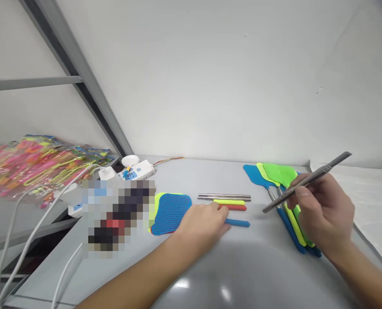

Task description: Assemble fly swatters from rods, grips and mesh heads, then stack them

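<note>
My right hand [326,210] is closed around a metal rod [319,176], which it holds tilted above the table. Behind and under that hand lie several assembled fly swatters [284,216] with blue, yellow and green heads. My left hand [205,221] reaches over the table, its fingers closed on the left end of a blue handle [239,222]. Just beyond it lie a red handle [234,207], a yellow handle [231,202] and some metal rods [224,197]. Beside my left wrist sits a stack of loose swatter heads [173,212], blue on top.
A white power strip [142,170] with plugs and white cables [23,231] occupies the table's left side, near a pixelated patch. Bagged colourful items [43,167] are piled at far left, by a metal frame [78,81]. White sheeting [367,201] lies to the right.
</note>
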A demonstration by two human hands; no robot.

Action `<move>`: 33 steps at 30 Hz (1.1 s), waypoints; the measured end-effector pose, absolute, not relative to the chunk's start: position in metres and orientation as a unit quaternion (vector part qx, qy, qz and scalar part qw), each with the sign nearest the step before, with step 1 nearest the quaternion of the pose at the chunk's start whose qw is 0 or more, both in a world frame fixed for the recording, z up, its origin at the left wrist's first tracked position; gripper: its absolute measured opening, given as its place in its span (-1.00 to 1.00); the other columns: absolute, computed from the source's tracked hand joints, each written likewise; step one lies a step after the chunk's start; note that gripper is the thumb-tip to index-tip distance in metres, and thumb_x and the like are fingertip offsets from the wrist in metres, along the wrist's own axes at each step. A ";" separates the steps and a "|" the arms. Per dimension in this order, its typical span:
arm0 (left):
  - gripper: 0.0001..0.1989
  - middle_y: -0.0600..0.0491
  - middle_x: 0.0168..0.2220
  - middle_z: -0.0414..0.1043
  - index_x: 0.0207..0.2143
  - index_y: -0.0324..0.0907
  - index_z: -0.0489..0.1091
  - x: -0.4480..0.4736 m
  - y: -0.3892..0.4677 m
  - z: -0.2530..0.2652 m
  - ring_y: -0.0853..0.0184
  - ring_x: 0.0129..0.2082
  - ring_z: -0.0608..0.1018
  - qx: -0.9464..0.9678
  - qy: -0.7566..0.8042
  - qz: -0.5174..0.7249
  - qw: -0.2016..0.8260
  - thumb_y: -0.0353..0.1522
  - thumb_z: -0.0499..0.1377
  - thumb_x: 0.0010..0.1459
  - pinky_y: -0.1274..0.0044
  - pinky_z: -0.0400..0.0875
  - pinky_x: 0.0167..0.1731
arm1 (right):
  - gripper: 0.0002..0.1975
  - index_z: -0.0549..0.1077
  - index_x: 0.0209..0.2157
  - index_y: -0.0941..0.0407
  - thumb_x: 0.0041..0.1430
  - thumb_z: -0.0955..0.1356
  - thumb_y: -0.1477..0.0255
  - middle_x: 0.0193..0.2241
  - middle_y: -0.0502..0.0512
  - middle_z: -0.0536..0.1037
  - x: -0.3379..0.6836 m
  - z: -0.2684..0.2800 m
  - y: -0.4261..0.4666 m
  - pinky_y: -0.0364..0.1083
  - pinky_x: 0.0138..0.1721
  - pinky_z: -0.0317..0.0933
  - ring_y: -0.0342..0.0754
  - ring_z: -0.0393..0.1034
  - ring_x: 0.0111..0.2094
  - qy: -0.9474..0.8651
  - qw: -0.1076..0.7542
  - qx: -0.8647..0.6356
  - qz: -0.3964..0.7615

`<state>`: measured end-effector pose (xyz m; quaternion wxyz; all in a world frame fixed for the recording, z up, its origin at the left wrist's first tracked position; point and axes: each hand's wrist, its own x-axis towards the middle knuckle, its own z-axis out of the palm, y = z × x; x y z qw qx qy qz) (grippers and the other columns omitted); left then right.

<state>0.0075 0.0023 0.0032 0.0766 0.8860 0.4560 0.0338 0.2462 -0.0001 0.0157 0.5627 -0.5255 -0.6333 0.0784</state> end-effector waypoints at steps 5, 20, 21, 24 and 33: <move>-0.91 0.00 -0.34 0.36 -0.39 -0.17 0.35 0.008 -0.005 -0.002 0.27 -0.42 0.45 0.909 0.395 0.076 0.106 -0.36 0.14 0.17 0.48 0.27 -0.45 | -0.94 0.34 -0.30 0.02 0.22 0.28 0.34 -0.55 -0.05 0.35 0.241 -0.002 -0.002 -0.06 -0.58 0.16 -0.10 0.23 -0.64 -0.607 0.627 -0.462 0.155; -0.91 0.10 -0.41 0.36 -0.21 -0.14 0.34 0.017 -0.013 -0.002 0.45 -0.53 0.34 0.824 0.360 0.350 0.262 -0.32 0.14 0.27 0.59 0.26 -0.49 | -0.97 0.31 -0.28 0.06 0.22 0.26 0.43 -0.51 -0.07 0.36 0.223 -0.009 -0.011 -0.15 -0.55 0.19 -0.16 0.28 -0.58 -0.675 0.550 -0.445 0.210; -0.92 0.11 -0.41 0.37 -0.20 -0.13 0.34 0.017 -0.014 -0.003 0.45 -0.53 0.34 0.814 0.360 0.369 0.269 -0.34 0.15 0.26 0.60 0.26 -0.49 | -0.97 0.31 -0.29 0.05 0.20 0.26 0.45 -0.53 -0.07 0.36 0.221 -0.009 -0.011 -0.16 -0.56 0.18 -0.17 0.27 -0.58 -0.687 0.537 -0.443 0.207; -0.96 0.14 -0.45 0.33 -0.25 -0.12 0.33 0.016 -0.016 -0.006 0.45 -0.52 0.33 0.798 0.348 0.400 0.288 -0.36 0.15 0.26 0.60 0.24 -0.47 | -0.94 0.31 -0.29 0.05 0.18 0.27 0.49 -0.52 -0.07 0.37 0.216 -0.007 -0.012 -0.17 -0.53 0.19 -0.18 0.26 -0.56 -0.712 0.513 -0.439 0.193; -0.82 0.10 -0.47 0.23 -0.41 -0.13 0.13 0.016 -0.009 -0.014 0.38 -0.49 0.29 0.871 0.312 0.294 0.239 -0.35 -0.01 0.30 0.54 0.16 -0.45 | -0.93 0.29 -0.26 0.06 0.31 0.21 0.39 -0.51 -0.08 0.32 0.218 -0.015 -0.008 -0.15 -0.54 0.15 -0.19 0.23 -0.58 -0.667 0.545 -0.430 0.269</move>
